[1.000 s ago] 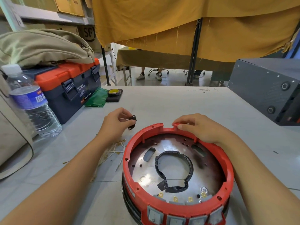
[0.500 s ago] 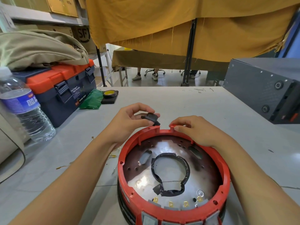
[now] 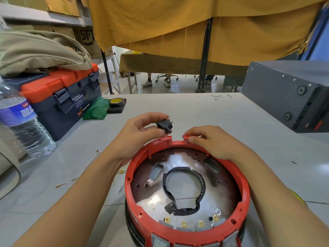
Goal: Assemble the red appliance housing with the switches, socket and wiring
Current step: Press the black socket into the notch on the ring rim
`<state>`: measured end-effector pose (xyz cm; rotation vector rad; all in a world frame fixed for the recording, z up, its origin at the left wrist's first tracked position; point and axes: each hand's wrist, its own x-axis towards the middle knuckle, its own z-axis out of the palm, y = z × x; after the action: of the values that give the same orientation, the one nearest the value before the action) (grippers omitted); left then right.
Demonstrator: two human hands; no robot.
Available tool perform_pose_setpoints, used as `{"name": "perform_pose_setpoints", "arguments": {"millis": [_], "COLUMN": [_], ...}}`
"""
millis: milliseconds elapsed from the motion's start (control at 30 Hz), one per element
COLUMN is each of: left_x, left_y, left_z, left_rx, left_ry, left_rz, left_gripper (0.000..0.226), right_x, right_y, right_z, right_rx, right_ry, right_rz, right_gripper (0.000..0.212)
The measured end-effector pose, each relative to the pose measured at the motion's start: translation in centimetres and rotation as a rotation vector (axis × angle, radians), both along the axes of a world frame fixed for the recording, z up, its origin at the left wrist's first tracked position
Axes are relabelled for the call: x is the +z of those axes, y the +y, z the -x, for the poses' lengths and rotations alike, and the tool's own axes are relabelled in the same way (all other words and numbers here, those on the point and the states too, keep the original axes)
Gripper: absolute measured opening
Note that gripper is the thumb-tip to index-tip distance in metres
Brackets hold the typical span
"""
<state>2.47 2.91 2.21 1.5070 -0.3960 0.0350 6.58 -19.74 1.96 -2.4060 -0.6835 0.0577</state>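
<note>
Nearest, the red housing (image 3: 187, 236) sits on the grey table (image 3: 231, 118), its near wall already carrying a row of grey switches (image 3: 160, 242) with brass terminals showing inside. Across the ring, an open notch (image 3: 177, 138) breaks the far rim. The right hand (image 3: 213, 141) rests on the rim just right of that notch, fingers curled over the edge to steady it. The left hand (image 3: 142, 129) pinches the black socket (image 3: 164, 125) between thumb and fingertips, holding it just above and slightly left of the notch, apart from the rim, metal pins pointing up and away. So the coming move is probably short: down and a little right into the gap. Nothing blocks that path except the right fingertips close beside it. Farther off stand a water bottle (image 3: 23, 125), a toolbox (image 3: 60, 98) and a grey cabinet (image 3: 288, 93).
</note>
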Motion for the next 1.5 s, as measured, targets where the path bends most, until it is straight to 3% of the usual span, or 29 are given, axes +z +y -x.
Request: {"name": "perform_pose_setpoints", "arguments": {"millis": [200, 567, 1133, 1500], "left_x": [0.5, 1.1, 1.3, 0.7], "left_y": [-0.2, -0.7, -2.1, -2.3], "left_z": [0.1, 0.5, -1.8, -1.4], "left_rx": [0.103, 0.059, 0.068, 0.088], "left_ry": [-0.007, -0.031, -0.238, -0.274], "left_rz": [-0.08, -0.203, -0.719, -0.735], "left_gripper": [0.026, 0.033, 0.035, 0.036], "right_x": [0.0, 0.1, -0.2, -0.2], "right_y": [0.0, 0.0, -0.1, 0.0], "right_z": [0.0, 0.1, -0.1, -0.1], "right_rx": [-0.001, -0.006, -0.057, -0.073], "right_ry": [-0.002, 0.003, 0.047, 0.066], "right_rz": [0.019, 0.022, -0.086, -0.11], "right_gripper": [0.023, 0.024, 0.019, 0.015]}}
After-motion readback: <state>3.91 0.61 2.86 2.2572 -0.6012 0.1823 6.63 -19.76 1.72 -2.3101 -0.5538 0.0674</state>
